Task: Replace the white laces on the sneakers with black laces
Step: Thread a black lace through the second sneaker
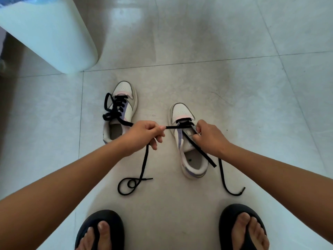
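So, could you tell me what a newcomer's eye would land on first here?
Probably the two hands mid-frame: the left hand pinches a black lace stretched across to the right sneaker, where the right hand works at the eyelets. Beyond the left hand, the left sneaker is already laced in black.

Two sneakers, two black laces, two hands, two sandals.

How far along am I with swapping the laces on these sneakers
The left sneaker looks fully laced in black. On the right sneaker, the black lace crosses only the lowest eyelets; your left hand pulls one end, your right hand grips the shoe. Upper eyelets remain.
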